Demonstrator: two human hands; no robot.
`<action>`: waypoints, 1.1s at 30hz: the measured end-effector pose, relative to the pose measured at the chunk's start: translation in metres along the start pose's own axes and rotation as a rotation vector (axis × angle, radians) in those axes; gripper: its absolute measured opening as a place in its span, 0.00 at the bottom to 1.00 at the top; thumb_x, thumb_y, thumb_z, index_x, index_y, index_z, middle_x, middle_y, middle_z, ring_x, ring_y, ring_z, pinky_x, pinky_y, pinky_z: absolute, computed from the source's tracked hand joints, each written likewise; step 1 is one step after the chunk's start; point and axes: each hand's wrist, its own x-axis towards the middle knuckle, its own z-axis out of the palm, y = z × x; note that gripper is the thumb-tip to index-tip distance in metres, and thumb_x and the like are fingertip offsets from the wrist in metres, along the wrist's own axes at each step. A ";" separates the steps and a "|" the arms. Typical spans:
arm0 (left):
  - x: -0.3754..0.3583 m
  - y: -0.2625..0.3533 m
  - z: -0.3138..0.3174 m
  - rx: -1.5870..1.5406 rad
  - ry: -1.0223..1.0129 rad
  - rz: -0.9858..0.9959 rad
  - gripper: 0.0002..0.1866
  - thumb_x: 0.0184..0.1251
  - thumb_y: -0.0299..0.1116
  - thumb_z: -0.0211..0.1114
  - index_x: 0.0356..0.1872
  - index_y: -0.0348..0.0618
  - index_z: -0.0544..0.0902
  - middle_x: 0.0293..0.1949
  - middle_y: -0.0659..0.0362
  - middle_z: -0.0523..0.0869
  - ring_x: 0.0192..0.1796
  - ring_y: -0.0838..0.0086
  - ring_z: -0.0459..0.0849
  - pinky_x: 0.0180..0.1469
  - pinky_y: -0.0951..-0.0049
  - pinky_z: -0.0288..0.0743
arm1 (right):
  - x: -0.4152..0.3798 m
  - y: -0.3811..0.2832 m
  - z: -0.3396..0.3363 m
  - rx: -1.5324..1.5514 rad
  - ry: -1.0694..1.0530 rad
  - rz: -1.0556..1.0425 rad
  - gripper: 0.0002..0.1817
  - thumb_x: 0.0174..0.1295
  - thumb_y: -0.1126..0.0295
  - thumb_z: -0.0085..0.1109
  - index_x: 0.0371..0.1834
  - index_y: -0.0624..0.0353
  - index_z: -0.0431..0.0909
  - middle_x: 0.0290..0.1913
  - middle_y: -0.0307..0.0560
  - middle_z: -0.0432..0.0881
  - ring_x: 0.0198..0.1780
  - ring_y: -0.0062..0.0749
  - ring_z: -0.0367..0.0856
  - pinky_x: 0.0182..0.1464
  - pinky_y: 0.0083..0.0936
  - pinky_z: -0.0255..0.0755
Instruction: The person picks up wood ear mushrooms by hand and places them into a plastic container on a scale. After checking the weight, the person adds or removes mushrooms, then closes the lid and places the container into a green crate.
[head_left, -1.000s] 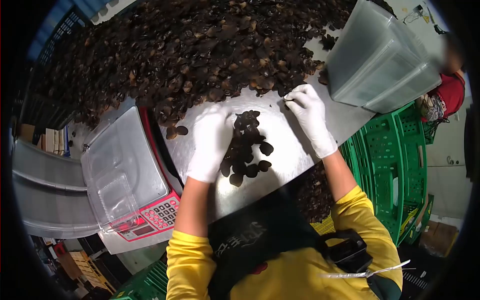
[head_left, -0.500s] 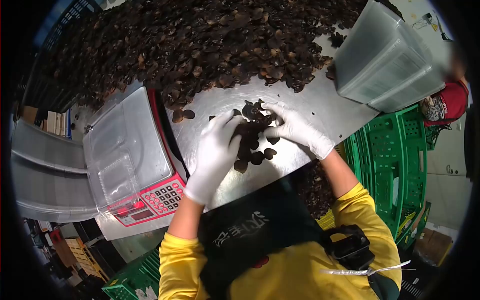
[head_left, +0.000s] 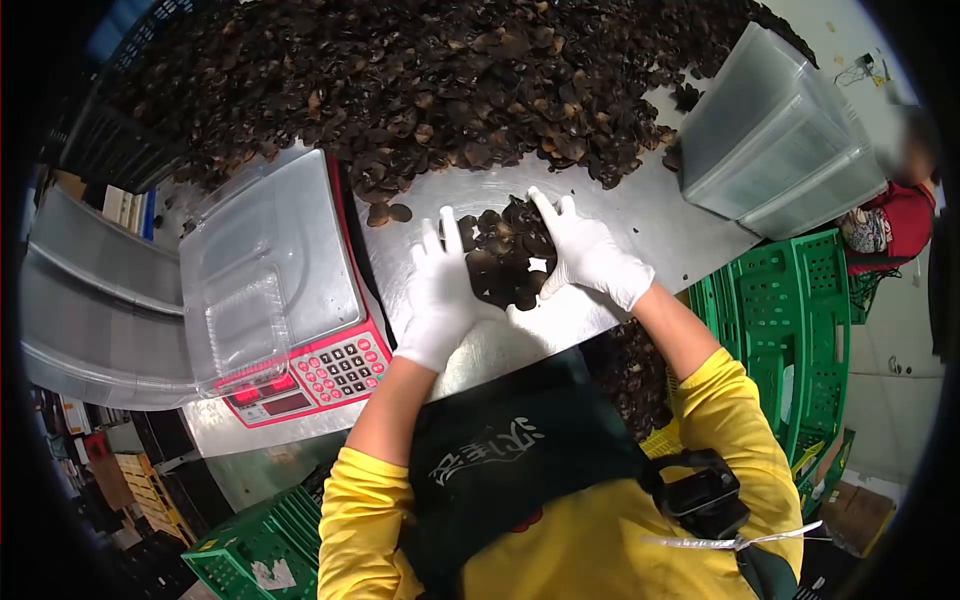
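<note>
A small cluster of dark brown wood ear mushrooms point(head_left: 500, 260) lies on the metal table point(head_left: 620, 205) between my two white-gloved hands. My left hand point(head_left: 440, 295) rests flat at the cluster's left side, fingers apart and pointing away from me. On the other side, my right hand point(head_left: 595, 255) has thumb and forefinger spread along the cluster's right edge. Both hands touch or nearly touch the mushrooms and grip none. Just left of my left hand stands a red-framed weighing scale point(head_left: 340, 370), with a clear plastic tray point(head_left: 240, 325) on its plate.
A big heap of the same mushrooms point(head_left: 430, 90) covers the table's far side. Stacked clear plastic containers stand at the right point(head_left: 770, 140) and left point(head_left: 110, 310). Green crates point(head_left: 780, 330) are beside the table on the right. Another person's red sleeve point(head_left: 890, 225) shows beyond them.
Both hands have flattened out and their fingers have spread. The mushrooms between them now lie in a more compact cluster. The whole view has shifted slightly.
</note>
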 end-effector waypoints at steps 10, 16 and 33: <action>0.012 0.007 0.007 -0.112 -0.132 0.148 0.68 0.20 0.45 0.85 0.72 0.38 0.58 0.55 0.44 0.70 0.56 0.49 0.74 0.54 0.57 0.79 | 0.008 -0.013 0.004 0.017 -0.060 -0.226 0.68 0.24 0.60 0.86 0.75 0.49 0.52 0.60 0.68 0.64 0.54 0.66 0.76 0.58 0.42 0.73; 0.014 0.018 0.029 -0.503 0.027 0.115 0.44 0.40 0.34 0.77 0.64 0.45 0.66 0.54 0.44 0.70 0.50 0.46 0.78 0.51 0.56 0.78 | 0.009 -0.018 0.029 0.195 0.028 -0.090 0.42 0.47 0.71 0.70 0.69 0.56 0.62 0.68 0.63 0.61 0.46 0.54 0.83 0.41 0.38 0.82; -0.056 -0.056 -0.127 -0.547 0.485 0.128 0.31 0.46 0.20 0.70 0.56 0.42 0.74 0.49 0.48 0.78 0.54 0.53 0.79 0.57 0.62 0.74 | 0.017 -0.169 -0.054 0.661 0.317 -0.712 0.32 0.45 0.75 0.70 0.57 0.63 0.72 0.50 0.56 0.77 0.54 0.49 0.79 0.54 0.33 0.74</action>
